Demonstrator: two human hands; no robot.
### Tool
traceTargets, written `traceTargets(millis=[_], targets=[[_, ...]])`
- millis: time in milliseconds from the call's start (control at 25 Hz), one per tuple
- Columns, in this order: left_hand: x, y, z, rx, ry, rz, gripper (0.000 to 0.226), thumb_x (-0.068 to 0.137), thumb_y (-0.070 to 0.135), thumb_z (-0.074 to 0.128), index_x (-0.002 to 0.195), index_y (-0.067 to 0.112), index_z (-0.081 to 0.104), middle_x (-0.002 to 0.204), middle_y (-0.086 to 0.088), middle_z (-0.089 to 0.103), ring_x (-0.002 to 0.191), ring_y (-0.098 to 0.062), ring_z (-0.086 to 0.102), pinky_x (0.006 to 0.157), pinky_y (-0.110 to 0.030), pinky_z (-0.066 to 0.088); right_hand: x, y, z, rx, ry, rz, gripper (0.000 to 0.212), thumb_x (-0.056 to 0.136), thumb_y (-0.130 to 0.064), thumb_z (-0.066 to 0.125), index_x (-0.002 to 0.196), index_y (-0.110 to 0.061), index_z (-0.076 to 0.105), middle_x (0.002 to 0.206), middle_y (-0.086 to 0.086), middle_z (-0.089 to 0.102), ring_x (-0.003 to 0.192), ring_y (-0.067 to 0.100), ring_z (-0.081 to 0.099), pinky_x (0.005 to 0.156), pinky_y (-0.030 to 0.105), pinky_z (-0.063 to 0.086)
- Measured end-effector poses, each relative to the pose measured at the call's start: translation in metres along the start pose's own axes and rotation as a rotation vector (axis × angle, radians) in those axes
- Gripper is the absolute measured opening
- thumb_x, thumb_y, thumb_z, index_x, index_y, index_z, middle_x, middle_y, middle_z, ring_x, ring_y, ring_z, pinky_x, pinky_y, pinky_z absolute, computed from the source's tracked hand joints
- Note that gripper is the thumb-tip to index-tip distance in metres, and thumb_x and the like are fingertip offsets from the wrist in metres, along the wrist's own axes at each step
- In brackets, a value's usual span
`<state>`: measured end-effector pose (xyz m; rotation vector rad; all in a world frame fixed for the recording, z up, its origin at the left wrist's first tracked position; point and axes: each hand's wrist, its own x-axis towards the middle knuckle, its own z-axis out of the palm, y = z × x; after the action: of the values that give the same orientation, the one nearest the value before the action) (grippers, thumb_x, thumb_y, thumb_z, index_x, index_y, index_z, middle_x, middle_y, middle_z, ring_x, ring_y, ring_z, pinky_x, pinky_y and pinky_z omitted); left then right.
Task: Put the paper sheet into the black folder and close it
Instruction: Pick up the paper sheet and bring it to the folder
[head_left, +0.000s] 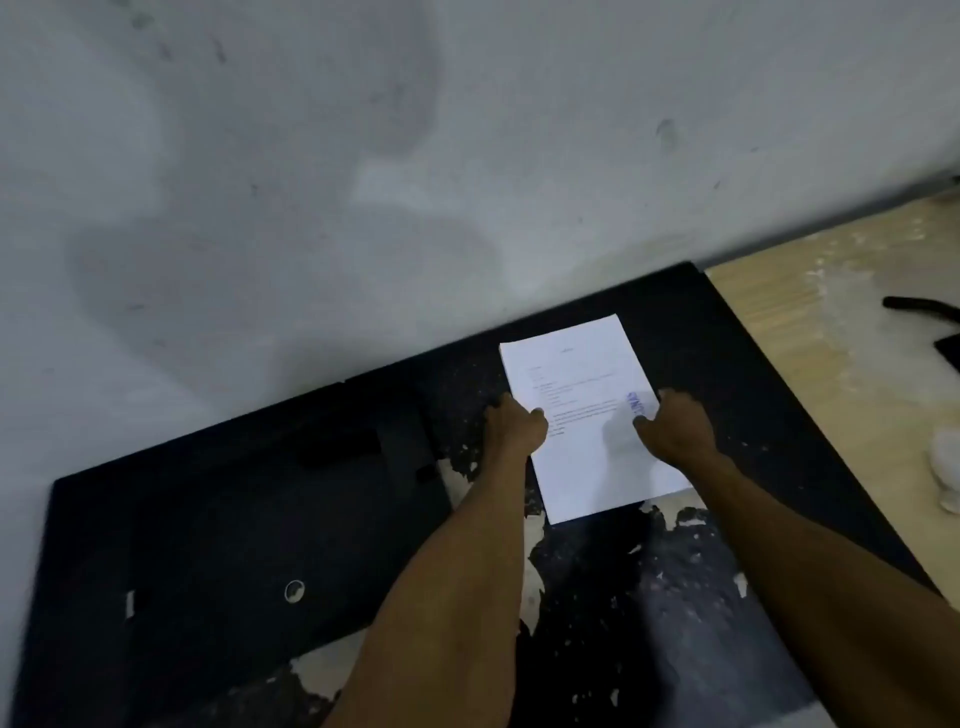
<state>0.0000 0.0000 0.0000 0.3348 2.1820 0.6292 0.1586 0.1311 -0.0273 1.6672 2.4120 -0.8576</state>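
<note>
A white printed paper sheet (582, 384) with a blue stamp lies on or just above the black, peeling tabletop (649, 597). My left hand (514, 426) grips its left edge. On the right edge, my right hand (675, 428) holds the sheet near the stamp. The black folder (234, 519) lies flat to the left of the sheet, with a round finger hole (294, 591) near its front. It is dark, and I cannot tell whether it is open or closed. Neither hand touches it.
A grey wall (363, 182) rises right behind the table. To the right is a light wooden surface (810, 322) with a black object (919, 306) and a blurred white thing (945, 467) at the frame edge.
</note>
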Motion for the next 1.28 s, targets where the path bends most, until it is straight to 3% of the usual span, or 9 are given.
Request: traceTargets(millis=[120,240,400,560,760,960,1080,1200,1280], targets=[[0.009,0.001,0.018,-0.018,0.123,-0.148,0.056,0.093,0.025,0.053,0.142,0.003,0.042,0.146,-0.019,0.045,0.128,-0.037,0.054,0.101,-0.045,0.050,0.011,0.010,0.010,-0.012,0.023,0.123,0.056,0.083,-0.026,0.067,0.126,0.005,0.050,0.129,0.026,0.054,0.116,0.041,0.055,0.096,0.047,0.049],[0.014,0.003,0.026,-0.129,0.155,-0.199,0.049,0.089,0.018,0.054,0.135,0.003,0.047,0.139,-0.019,0.055,0.119,-0.036,0.061,0.089,-0.043,0.054,0.013,0.009,0.018,0.039,0.034,0.120,0.045,0.085,-0.017,0.063,0.121,0.008,0.053,0.126,0.028,0.055,0.113,0.042,0.056,0.094,0.045,0.049],[0.018,0.005,0.026,-0.244,0.147,-0.194,0.042,0.088,0.010,0.052,0.130,0.004,0.052,0.134,-0.016,0.062,0.115,-0.034,0.065,0.074,-0.034,0.051,0.010,0.006,0.024,0.133,0.053,0.127,0.031,0.090,-0.006,0.055,0.118,0.006,0.055,0.123,0.027,0.061,0.111,0.043,0.060,0.093,0.044,0.049],[0.020,-0.003,0.020,-0.310,0.089,-0.177,0.040,0.088,0.006,0.047,0.127,0.004,0.056,0.131,-0.013,0.065,0.112,-0.031,0.066,0.073,-0.031,0.050,0.006,0.002,0.020,0.281,0.055,0.158,0.025,0.091,0.000,0.047,0.112,0.002,0.061,0.120,0.025,0.064,0.109,0.042,0.061,0.092,0.044,0.050],[0.016,-0.018,-0.008,-0.449,0.118,-0.091,0.037,0.087,0.002,0.042,0.119,0.008,0.060,0.121,-0.010,0.068,0.090,-0.021,0.060,0.065,-0.026,0.048,-0.001,-0.020,0.011,0.483,0.045,0.139,0.028,0.091,0.001,0.044,0.109,0.001,0.065,0.117,0.024,0.066,0.095,0.032,0.059,0.089,0.043,0.050],[0.001,-0.063,-0.086,-0.543,0.260,-0.039,0.040,0.085,-0.002,0.037,0.115,0.008,0.062,0.118,-0.013,0.069,0.100,-0.028,0.066,0.079,-0.031,0.054,-0.022,-0.093,0.028,0.449,0.030,-0.021,0.026,0.093,0.000,0.047,0.110,0.005,0.065,0.117,0.027,0.065,0.099,0.037,0.059,0.091,0.046,0.048],[-0.016,-0.130,-0.144,-0.575,0.360,-0.067,0.040,0.086,-0.002,0.037,0.114,0.009,0.063,0.116,-0.014,0.070,0.104,-0.031,0.068,0.081,-0.034,0.057,-0.058,-0.157,0.072,0.370,-0.035,-0.165,0.024,0.092,-0.002,0.050,0.109,0.004,0.065,0.117,0.025,0.066,0.107,0.040,0.061,0.095,0.046,0.049],[-0.033,-0.204,-0.196,-0.563,0.473,-0.113,0.041,0.084,-0.003,0.036,0.113,0.008,0.064,0.115,-0.015,0.070,0.102,-0.030,0.067,0.082,-0.034,0.057,-0.102,-0.209,0.118,0.311,-0.045,-0.289,0.026,0.089,-0.003,0.056,0.113,0.000,0.065,0.116,0.022,0.068,0.107,0.036,0.064,0.092,0.034,0.048],[-0.042,-0.252,-0.223,-0.551,0.536,-0.150,0.043,0.083,-0.003,0.036,0.113,0.006,0.064,0.114,-0.016,0.069,0.103,-0.031,0.066,0.088,-0.037,0.056,-0.124,-0.225,0.144,0.179,-0.062,-0.355,0.038,0.088,-0.007,0.060,0.126,-0.002,0.059,0.129,0.023,0.060,0.118,0.037,0.058,0.102,0.037,0.044]])
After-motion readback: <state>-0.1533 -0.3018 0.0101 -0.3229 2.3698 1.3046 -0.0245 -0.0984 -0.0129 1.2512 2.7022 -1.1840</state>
